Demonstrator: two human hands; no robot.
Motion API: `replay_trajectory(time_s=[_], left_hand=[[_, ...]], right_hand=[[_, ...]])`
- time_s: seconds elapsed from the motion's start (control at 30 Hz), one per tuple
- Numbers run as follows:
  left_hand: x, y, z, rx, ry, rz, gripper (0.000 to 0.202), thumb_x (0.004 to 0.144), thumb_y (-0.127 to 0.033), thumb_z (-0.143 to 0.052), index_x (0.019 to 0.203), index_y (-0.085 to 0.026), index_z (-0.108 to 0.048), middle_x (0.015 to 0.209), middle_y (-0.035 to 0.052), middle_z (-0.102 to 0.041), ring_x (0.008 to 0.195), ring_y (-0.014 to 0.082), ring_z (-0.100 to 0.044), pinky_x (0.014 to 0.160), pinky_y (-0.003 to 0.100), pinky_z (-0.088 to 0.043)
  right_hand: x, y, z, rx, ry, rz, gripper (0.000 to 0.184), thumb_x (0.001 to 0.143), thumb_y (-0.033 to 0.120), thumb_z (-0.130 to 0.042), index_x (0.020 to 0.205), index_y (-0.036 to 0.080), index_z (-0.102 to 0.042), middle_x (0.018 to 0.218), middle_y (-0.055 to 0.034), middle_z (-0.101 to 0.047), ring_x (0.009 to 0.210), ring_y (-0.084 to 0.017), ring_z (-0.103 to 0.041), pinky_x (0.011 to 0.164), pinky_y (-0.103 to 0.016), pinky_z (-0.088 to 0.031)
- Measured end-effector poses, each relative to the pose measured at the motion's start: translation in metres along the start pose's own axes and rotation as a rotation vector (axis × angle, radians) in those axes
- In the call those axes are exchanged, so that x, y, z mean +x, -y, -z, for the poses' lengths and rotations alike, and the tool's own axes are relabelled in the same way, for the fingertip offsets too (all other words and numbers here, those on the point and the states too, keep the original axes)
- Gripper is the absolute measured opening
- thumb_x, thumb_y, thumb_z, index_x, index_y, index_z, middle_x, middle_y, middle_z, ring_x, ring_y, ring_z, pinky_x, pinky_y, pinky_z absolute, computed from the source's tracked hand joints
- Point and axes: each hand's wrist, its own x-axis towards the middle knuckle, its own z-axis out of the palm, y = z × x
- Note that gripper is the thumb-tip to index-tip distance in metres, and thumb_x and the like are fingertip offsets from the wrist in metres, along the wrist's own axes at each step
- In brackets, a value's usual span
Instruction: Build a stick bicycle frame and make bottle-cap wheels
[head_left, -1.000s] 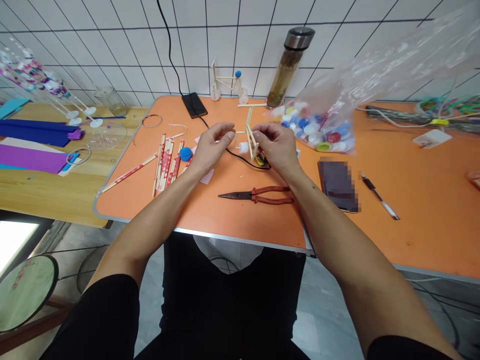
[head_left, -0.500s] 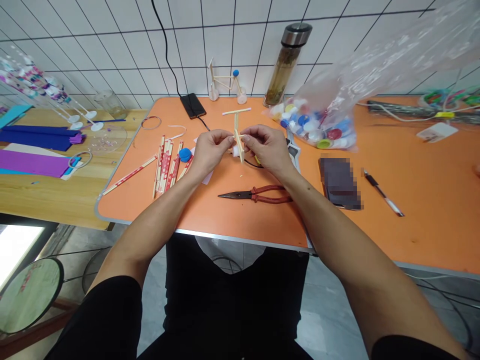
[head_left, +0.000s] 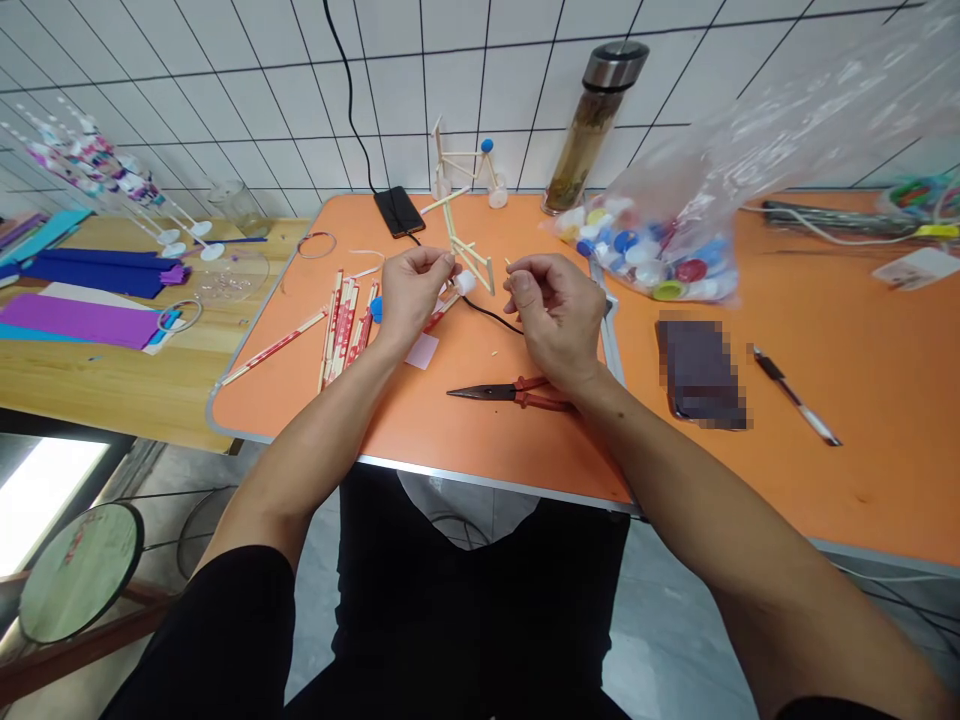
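Observation:
My left hand (head_left: 416, 295) pinches a small frame of joined wooden sticks (head_left: 472, 264), which slants to the right with a crossbar at its top. A little to the right, my right hand (head_left: 555, 312) has its thumb and fingers closed on a short wooden stick piece (head_left: 508, 265), apart from the frame. A white bottle cap (head_left: 466, 282) shows just behind the frame. Below the hands lie red-handled needle-nose pliers (head_left: 484, 392), their grips partly under my right wrist. Beside my left hand are a blue cap (head_left: 376, 310) and several chopsticks in red-and-white wrappers (head_left: 346, 325).
A stick model with cap wheels (head_left: 497, 192) stands by the tiled wall. Near it are a phone (head_left: 400, 212) and a tea bottle (head_left: 592, 130). To the right lie a bag of bottle caps (head_left: 660, 250), a dark pixelated object (head_left: 701, 370) and a pen (head_left: 796, 396).
My hands have moved apart. The stick frame has swung left with my left hand and turned, while my right hand has drawn away with the short piece. The whole view has shifted slightly.

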Motion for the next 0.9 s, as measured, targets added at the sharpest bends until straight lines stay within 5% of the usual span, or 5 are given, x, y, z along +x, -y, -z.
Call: replay_trajectory(time_s=[0.53,0.9], left_hand=[[0.0,0.0018,0.0014,0.01,0.016,-0.031,0.02,0.096,-0.02,-0.079,0.077,-0.022,-0.082,0.08,0.0018,-0.083,0.075,0.0157,-0.074,0.075,0.028,-0.058],[0.0016,0.0052,0.0008,0.041,0.003,-0.025,0.016,0.095,-0.024,-0.078,0.08,-0.021,-0.082,0.081,0.0023,-0.083,0.076,0.0162,-0.075,0.075,0.027,-0.059]], right_hand=[[-0.0017,0.0051,-0.0085,-0.031,0.01,0.108,0.013,0.103,0.029,-0.072,0.091,0.025,-0.072,0.085,-0.0012,-0.075,0.071,-0.016,-0.064,0.066,-0.033,-0.051],[-0.0042,0.0048,-0.0103,-0.058,0.025,0.086,0.014,0.104,0.034,-0.07,0.092,0.027,-0.074,0.089,-0.0023,-0.079,0.075,-0.018,-0.07,0.069,-0.033,-0.058]])
